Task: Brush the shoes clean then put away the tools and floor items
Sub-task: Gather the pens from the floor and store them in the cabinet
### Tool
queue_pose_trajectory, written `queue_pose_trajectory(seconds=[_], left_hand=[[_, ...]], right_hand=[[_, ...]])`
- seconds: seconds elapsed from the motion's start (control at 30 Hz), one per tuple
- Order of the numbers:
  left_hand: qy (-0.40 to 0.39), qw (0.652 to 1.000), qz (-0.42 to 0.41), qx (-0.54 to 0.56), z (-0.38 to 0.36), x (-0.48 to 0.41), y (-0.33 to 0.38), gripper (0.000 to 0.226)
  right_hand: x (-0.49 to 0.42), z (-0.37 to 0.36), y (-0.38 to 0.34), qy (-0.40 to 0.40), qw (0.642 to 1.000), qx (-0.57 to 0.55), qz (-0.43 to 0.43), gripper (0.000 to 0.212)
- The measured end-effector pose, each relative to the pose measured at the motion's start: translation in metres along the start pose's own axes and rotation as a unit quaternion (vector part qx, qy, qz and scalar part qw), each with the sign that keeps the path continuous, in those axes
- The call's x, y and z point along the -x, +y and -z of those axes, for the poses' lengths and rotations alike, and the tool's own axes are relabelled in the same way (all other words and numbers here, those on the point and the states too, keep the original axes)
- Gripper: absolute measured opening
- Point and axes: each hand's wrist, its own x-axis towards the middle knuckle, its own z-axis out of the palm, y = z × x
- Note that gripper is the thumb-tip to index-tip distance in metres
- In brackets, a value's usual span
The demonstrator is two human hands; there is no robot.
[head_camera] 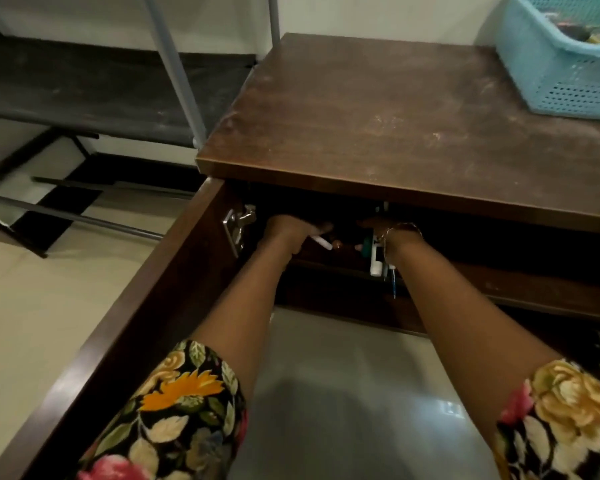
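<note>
Hands: L hand (288,231), R hand (397,234), inside scuffed dark-wood cabinet (378,116)

no legible txt, labels or nos anywhere, dark mark on white tube (377,261) mid shelf in cabinet (395,116), too blurry to read

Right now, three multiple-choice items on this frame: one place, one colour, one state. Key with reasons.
1. Where does the basket stand? A. floor B. inside the cabinet C. cabinet top
2. The basket's colour? A. light blue B. red C. black
3. The cabinet door is: A. shut B. open C. missing
Key: 1 C, it sits at the wooden top's far right corner. 2 A, its perforated walls are light blue. 3 B, it swings out at left, hinge exposed, left hand and right hand reaching inside.
</note>
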Motion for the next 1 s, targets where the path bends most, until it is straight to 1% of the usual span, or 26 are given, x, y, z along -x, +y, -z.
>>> queue_pose_trajectory(seconds=[0.07, 0.13, 0.2, 0.3, 0.4, 0.53, 0.6, 0.67, 0.73, 0.8, 0.87, 0.93, 1.0], left_hand=[[-0.026, 0.996, -0.006, -0.087, 0.000, 0.002, -0.003, 0.065], [-0.026, 0.985, -0.024, -0.167, -0.003, -0.001, -0.004, 0.068], [0.001, 0.978, -0.023, -0.205, -0.007, -0.004, -0.005, 0.067], [0.028, 0.974, -0.012, -0.225, -0.012, 0.000, -0.003, 0.065], [0.055, 0.973, -0.026, -0.224, -0.013, 0.006, 0.000, 0.061], [0.072, 0.978, -0.025, -0.195, -0.018, 0.009, 0.001, 0.061], [0.098, 0.978, -0.042, -0.180, -0.024, 0.006, -0.002, 0.057], [0.123, 0.976, -0.053, -0.174, -0.027, 0.005, -0.003, 0.051], [0.120, 0.977, -0.051, -0.168, -0.027, 0.006, -0.003, 0.054], [0.112, 0.976, -0.048, -0.181, -0.025, 0.007, -0.002, 0.060], [0.098, 0.974, -0.042, -0.200, -0.025, 0.008, -0.002, 0.060], [0.093, 0.971, -0.045, -0.215, -0.024, 0.007, -0.002, 0.060], [0.079, 0.970, -0.039, -0.225, -0.022, 0.007, -0.001, 0.063]], right_hand=[[0.000, 0.003, -0.002, 0.003, 1.000, 0.017, 0.002, 0.046], [0.003, 0.005, -0.006, -0.029, 1.000, 0.002, 0.005, 0.047], [0.006, 0.004, -0.008, -0.045, 0.999, 0.016, 0.005, 0.047], [0.001, 0.006, -0.004, -0.029, 0.998, 0.046, 0.024, 0.043], [0.003, 0.011, 0.003, -0.025, 0.993, 0.115, 0.027, 0.039], [0.003, 0.006, 0.007, -0.020, 0.976, 0.206, 0.060, 0.047], [0.005, 0.002, 0.002, -0.019, 0.960, 0.272, 0.058, 0.051], [0.005, 0.000, -0.001, -0.008, 0.948, 0.313, 0.051, 0.053], [0.004, -0.003, -0.001, -0.003, 0.952, 0.303, 0.045, 0.050], [0.002, -0.004, 0.002, -0.003, 0.962, 0.269, 0.044, 0.053], [0.000, -0.005, 0.003, -0.016, 0.975, 0.218, 0.049, 0.054], [-0.002, -0.004, 0.003, -0.025, 0.986, 0.155, 0.057, 0.048], [-0.003, 0.001, 0.006, -0.033, 0.995, 0.081, 0.045, 0.042]])
